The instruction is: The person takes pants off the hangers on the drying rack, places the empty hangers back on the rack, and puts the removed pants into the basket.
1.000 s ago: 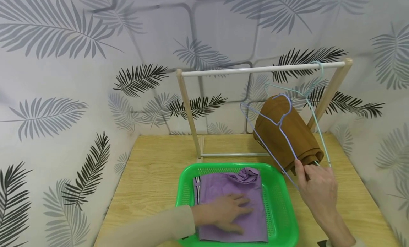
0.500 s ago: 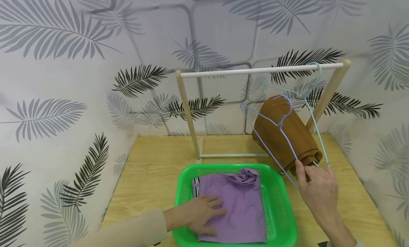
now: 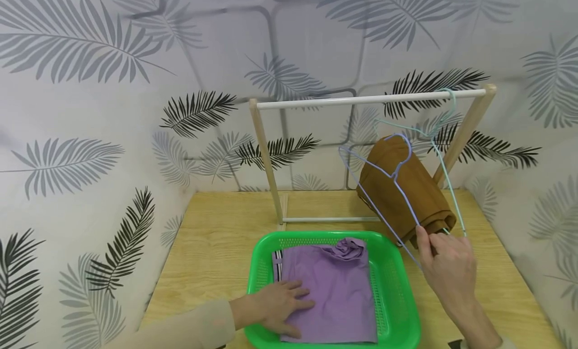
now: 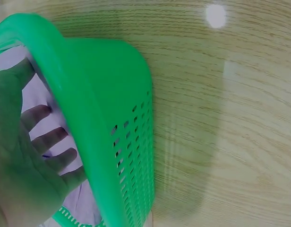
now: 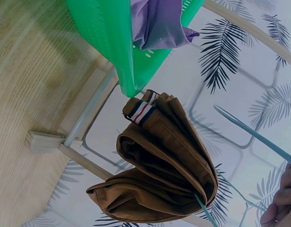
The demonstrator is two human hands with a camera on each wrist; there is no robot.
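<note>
My left hand [image 3: 282, 309] rests with straight, spread fingers on a folded purple garment [image 3: 336, 288], near its left edge. The garment lies in a green plastic basket [image 3: 316, 234]; the left wrist view shows the hand [image 4: 27, 156] just inside the basket rim [image 4: 74, 94]. At the right, my right hand [image 3: 451, 268] grips a lavender-blue clothes hanger [image 3: 394, 176] by one lower corner, hook upward. Behind that hanger, a folded brown garment [image 3: 397, 198] with striped trim [image 5: 141, 113] hangs over a teal hanger [image 3: 444, 173].
A small clothes rack with a white top bar [image 3: 352, 100] and wooden posts [image 3: 268, 163] stands behind the basket on a wood-grain table [image 3: 217, 243]. The teal hanger's hook sits near the bar's right end. Leaf-patterned wall [image 3: 135, 113] surrounds the table's back and sides.
My left hand has slid leftward across the purple garment, from its middle to its left side, and then come to rest. The right hand and its hanger stay in place.
</note>
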